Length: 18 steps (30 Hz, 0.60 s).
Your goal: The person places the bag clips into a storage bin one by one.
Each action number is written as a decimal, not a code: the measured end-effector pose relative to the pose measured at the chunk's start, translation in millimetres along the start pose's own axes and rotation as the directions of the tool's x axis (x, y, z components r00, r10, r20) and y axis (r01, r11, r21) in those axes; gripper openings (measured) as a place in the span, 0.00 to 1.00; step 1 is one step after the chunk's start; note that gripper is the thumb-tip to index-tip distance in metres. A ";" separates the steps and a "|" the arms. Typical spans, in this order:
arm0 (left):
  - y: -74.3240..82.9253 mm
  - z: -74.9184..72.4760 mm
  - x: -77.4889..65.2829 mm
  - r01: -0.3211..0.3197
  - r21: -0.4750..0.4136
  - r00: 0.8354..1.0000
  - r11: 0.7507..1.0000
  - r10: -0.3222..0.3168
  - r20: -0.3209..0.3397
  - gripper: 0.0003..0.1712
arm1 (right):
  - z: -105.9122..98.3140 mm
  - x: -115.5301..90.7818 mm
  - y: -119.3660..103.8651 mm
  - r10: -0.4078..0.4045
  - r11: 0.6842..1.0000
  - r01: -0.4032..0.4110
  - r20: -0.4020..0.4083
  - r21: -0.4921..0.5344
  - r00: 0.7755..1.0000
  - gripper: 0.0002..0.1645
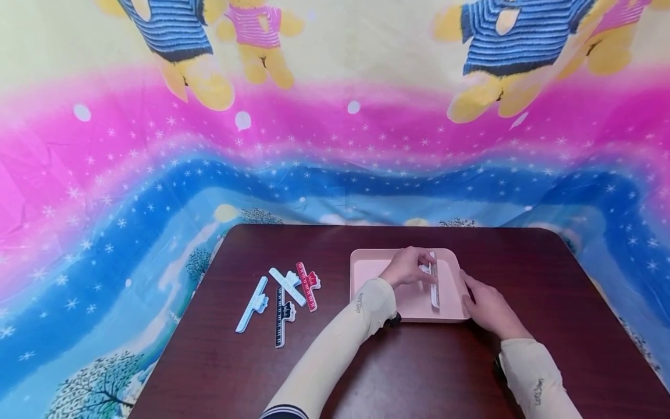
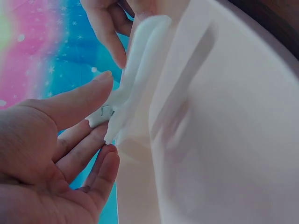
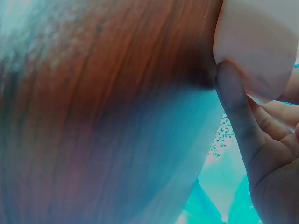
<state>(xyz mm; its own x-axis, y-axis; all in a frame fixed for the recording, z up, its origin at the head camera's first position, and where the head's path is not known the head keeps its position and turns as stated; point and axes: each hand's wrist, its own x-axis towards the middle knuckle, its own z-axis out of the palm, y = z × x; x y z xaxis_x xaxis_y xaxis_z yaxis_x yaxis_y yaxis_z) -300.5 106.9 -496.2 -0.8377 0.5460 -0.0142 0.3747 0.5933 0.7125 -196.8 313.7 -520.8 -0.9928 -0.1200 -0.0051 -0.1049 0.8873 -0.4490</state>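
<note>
My left hand (image 1: 410,266) is over the pink tray (image 1: 374,262), its thumb and fingers pinching a white clip (image 1: 435,291) by its handle. The clip has a long straight edge; in the left wrist view the white clip (image 2: 145,56) casts a shadow on the tray floor. My right hand (image 1: 489,305) grips the tray's right side near the front corner. In the right wrist view the thumb (image 3: 233,88) lies against the outer wall, with the other fingers partly hidden behind the tray.
Left of the tray, on the dark wooden table (image 1: 408,366), lie a pale blue clip (image 1: 253,304), a black clip (image 1: 283,317), a white-and-blue clip (image 1: 288,285) and a red clip (image 1: 307,286). A patterned cloth (image 1: 335,145) hangs behind the table.
</note>
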 end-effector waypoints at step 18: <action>3.8 15.0 5.6 0.034 0.160 0.999 0.986 -0.039 0.028 0.23 | 2.2 0.5 0.8 0.015 1.000 -0.015 0.009 0.013 1.000 0.39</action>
<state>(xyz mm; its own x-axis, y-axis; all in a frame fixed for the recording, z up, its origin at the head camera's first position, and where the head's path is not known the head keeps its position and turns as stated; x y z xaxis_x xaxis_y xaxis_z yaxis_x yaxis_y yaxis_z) -297.8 121.1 -504.1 -0.8404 0.5384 -0.0616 0.4046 0.6989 0.5898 -197.3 313.5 -523.1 -0.9936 -0.1108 -0.0200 -0.0892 0.8830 -0.4609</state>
